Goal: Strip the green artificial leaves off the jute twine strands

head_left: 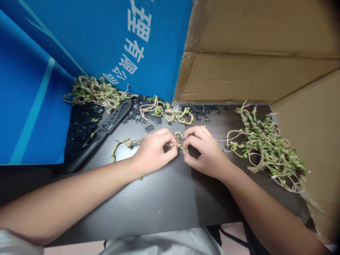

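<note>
Over the middle of the table, my left hand (156,148) and my right hand (202,150) face each other, thumb and fingers pinched on a twine cord with small green leaves (122,143). The cord's left part curves out past my left hand onto the grey surface. Between my fingertips a short leafy bit shows; the rest of the grip is hidden by the fingers. Just behind my hands lies another loose leafy twine cord (170,112), touched by neither hand.
A heap of leafy twine cords (268,148) lies at the right, another heap (95,92) at the back left. A black perforated strip tool (114,117) rests among dark flat scraps (79,122). Blue printed panels (106,39) and cardboard (225,76) wall the table (164,202).
</note>
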The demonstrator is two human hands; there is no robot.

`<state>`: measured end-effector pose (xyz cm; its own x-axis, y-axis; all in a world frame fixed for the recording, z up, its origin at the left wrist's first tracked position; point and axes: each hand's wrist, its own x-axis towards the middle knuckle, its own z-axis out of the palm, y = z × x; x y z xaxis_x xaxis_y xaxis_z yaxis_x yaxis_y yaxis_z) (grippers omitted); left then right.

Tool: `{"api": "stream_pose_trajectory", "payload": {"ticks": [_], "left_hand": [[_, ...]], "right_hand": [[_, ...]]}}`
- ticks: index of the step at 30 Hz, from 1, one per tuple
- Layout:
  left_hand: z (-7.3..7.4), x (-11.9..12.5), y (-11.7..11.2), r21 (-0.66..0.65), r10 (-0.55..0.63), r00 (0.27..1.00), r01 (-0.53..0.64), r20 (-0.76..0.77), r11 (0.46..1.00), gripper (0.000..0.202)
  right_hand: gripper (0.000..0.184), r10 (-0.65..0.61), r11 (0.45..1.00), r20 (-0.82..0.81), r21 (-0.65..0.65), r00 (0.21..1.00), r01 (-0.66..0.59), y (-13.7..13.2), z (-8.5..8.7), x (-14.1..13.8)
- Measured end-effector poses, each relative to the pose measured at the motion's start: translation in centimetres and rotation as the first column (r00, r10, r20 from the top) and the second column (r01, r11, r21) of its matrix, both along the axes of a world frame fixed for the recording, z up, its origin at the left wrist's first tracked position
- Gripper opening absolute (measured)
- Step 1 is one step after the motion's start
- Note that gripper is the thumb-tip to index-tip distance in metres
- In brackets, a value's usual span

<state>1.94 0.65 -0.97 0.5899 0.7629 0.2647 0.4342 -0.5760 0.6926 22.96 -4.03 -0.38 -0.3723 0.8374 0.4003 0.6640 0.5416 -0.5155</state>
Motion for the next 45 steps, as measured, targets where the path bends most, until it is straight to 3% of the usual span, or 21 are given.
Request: {"api": "stream_pose_trajectory", "payload": {"ticks": [8, 17, 23, 32, 38, 42, 45], "left_hand": [[0.10, 0.06, 0.08, -0.006, -0.012, 1.000, 0.011, -0.001, 1.000, 0.005], [0.22, 0.09, 0.01, -0.012, 0.000, 1.000, 0.000, -0.010, 1.000, 0.005], [0.31, 0.12, 0.01, -0.023, 0.003, 1.000, -0.003, 0.002, 1.000, 0.006], [0.28, 0.14, 0.05, -0.014, 0.016, 1.000, -0.016, -0.001, 1.000, 0.007], [0.36, 0.12, -0.02, -0.020, 0.014, 1.000, -0.014, 0.005, 1.000, 0.008], [0.31, 0.09, 0.03, -0.021, 0.009, 1.000, -0.008, 0.020, 1.000, 0.007], [0.26, 0.08, 0.07, -0.026, 0.017, 0.999, -0.016, 0.033, 1.000, 0.007]], "right_hand": [[0.015, 0.067, 0.996, -0.222, -0.040, 0.973, -0.077, 0.11, 0.14, 0.16], [0.011, -0.004, 0.952, -0.273, -0.296, 0.962, -0.080, -0.19, 0.32, 0.32], [0.012, 0.006, 0.979, -0.249, -0.197, 0.969, -0.057, 0.04, 0.39, 0.37], [0.013, 0.009, 0.965, -0.256, -0.252, 0.967, -0.076, -0.02, 0.02, 0.43], [0.013, -0.164, 0.986, -0.164, -0.039, 0.973, 0.160, 0.22, 0.14, 0.54], [0.005, -0.093, 0.990, -0.134, -0.114, 0.987, 0.078, 0.08, 0.54, 0.92], [0.021, -0.009, 0.986, -0.083, -0.164, 0.996, -0.005, -0.02, 0.39, 0.98]]}}
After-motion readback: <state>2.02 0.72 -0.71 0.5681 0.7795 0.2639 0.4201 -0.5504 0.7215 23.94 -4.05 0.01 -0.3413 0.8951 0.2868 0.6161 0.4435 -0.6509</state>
